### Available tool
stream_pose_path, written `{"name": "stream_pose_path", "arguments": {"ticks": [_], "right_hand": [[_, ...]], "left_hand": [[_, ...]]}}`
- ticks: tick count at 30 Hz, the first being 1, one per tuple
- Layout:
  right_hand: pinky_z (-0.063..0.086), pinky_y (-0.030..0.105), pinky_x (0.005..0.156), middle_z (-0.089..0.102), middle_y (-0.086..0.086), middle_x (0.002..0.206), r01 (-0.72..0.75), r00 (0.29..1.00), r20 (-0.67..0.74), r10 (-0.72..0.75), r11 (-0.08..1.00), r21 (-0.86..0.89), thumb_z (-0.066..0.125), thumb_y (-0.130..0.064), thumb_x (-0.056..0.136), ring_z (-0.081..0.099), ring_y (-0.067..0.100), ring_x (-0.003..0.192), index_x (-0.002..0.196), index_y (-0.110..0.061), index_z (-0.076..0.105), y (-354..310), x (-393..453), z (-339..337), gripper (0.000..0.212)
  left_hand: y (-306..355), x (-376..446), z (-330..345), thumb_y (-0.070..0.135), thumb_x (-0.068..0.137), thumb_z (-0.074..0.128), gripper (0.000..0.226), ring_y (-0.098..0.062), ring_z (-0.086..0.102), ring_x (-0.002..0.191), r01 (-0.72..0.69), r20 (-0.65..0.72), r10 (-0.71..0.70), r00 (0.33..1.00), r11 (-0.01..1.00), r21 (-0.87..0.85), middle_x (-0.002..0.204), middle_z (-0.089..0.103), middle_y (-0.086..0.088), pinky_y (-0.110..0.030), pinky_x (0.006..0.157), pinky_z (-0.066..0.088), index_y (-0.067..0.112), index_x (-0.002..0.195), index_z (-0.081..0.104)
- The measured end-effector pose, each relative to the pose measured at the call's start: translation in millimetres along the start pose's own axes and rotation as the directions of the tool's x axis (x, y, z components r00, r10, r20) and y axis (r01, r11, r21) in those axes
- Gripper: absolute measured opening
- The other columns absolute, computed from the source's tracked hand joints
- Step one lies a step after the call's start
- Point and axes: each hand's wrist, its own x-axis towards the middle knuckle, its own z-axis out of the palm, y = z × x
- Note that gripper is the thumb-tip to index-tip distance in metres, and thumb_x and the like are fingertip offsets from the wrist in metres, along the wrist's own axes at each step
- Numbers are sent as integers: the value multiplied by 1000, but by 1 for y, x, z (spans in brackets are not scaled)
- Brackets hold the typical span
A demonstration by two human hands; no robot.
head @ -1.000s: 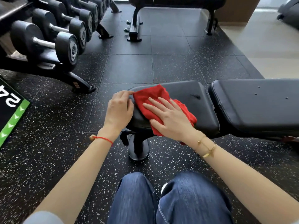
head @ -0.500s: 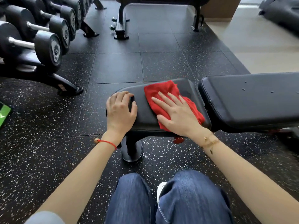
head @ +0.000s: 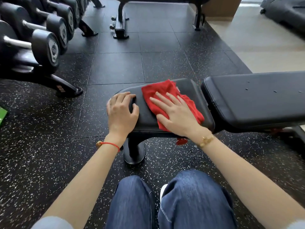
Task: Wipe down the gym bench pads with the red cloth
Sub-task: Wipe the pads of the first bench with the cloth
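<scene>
While the right hand (head: 177, 116) lies flat on the red cloth (head: 162, 93), its fingers are straight and spread, and they press the fabric against the seat pad (head: 189, 87) without curling around it. The cloth is soft and crumpled, with a fine woven texture; it covers the right half of this pad, and one small corner hangs below the near edge, beside the wrist with a gold bracelet (head: 205, 140). The seat pad is smooth black vinyl with rounded corners and a thick padded rim. The left hand (head: 122, 111) rests on the rounded left end of the pad, its fingers bent over the far edge and the thumb on top, so it grips the pad itself. A red string bracelet (head: 109, 144) sits on that wrist. Just to the right, across a narrow gap, lies the longer back pad (head: 254, 100), also black and smooth, with a few tiny marks on its surface. The floor (head: 49, 129) is black rubber tiles with white speckles, and it is open between the bench and the dumbbell rack (head: 41, 47) at the far left. Knees in blue denim (head: 189, 200) are near the bench foot (head: 134, 152).
</scene>
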Motion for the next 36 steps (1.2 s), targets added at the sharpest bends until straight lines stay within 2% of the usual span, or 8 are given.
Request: {"name": "stream_pose_path", "arguments": {"ticks": [3, 9, 12, 17, 20, 26, 32, 36], "right_hand": [[13, 45, 121, 25, -15, 158, -2, 1000, -12, 2, 999, 46, 40, -47, 89, 20, 19, 148, 147, -44, 32, 17, -21, -4, 58], [4, 44, 122, 15, -11, 162, -274, 962, 11, 274, 962, 9, 37, -45, 97, 12, 22, 150, 150, -42, 24, 37, 49, -6, 54], [5, 44, 121, 14, -12, 162, -178, 984, 36, 177, 984, 23, 37, -44, 96, 13, 22, 149, 150, -43, 23, 8, 61, 0, 55], [13, 42, 121, 23, -14, 159, 13, 1000, -14, -13, 1000, 16, 38, -46, 90, 21, 20, 147, 148, -43, 30, -7, 3, 1, 58], [15, 43, 121, 28, -11, 158, -38, 999, -36, 40, 998, 51, 39, -46, 89, 24, 21, 146, 147, -40, 34, 23, -12, -3, 58], [5, 45, 122, 14, -10, 162, -340, 940, 9, 340, 941, -1, 36, -46, 97, 11, 23, 149, 150, -41, 24, 58, 49, -10, 55], [14, 45, 120, 22, -12, 160, -178, 983, -50, 178, 984, 9, 30, -52, 86, 19, 22, 147, 148, -45, 27, 34, -21, 0, 62], [12, 43, 121, 23, -11, 159, -183, 982, -36, 184, 983, 13, 30, -53, 86, 19, 21, 148, 147, -46, 29, 49, -17, -2, 61]], "left_hand": [[-2, 0, 1, 22, 88, 59, 32, -22, 49, 127, 3, -6, -3, 1000, 1000, -18, 130, 62, 1, -45, 113, 30, 18, 119, 67], [0, -1, 0, 22, 87, 59, 32, -21, 50, 126, 19, -21, -20, 1000, 999, -40, 129, 63, 2, -45, 114, 30, 18, 118, 68], [0, 0, 0, 23, 87, 59, 32, -21, 50, 126, 20, -23, -21, 1000, 999, -36, 129, 64, 2, -43, 113, 31, 18, 117, 69], [-3, 0, 2, 22, 87, 60, 32, -22, 51, 126, 3, -21, -4, 1000, 999, -36, 129, 63, 2, -43, 113, 30, 18, 118, 68], [-4, 0, 3, 22, 87, 60, 32, -21, 51, 125, -1, -30, -1, 1000, 999, -44, 129, 64, 2, -42, 113, 31, 18, 117, 69], [-4, 0, 3, 24, 88, 58, 32, -19, 49, 126, 3, -24, -4, 1000, 999, -47, 129, 63, 4, -41, 114, 29, 19, 118, 68], [-6, 0, 5, 24, 88, 59, 32, -18, 49, 126, 1, -31, -2, 1000, 999, -45, 129, 63, 4, -42, 114, 29, 19, 118, 68], [-6, 0, 5, 24, 88, 59, 32, -19, 49, 126, -7, -26, 6, 1000, 999, -37, 130, 63, 4, -43, 115, 29, 19, 119, 68]]}}
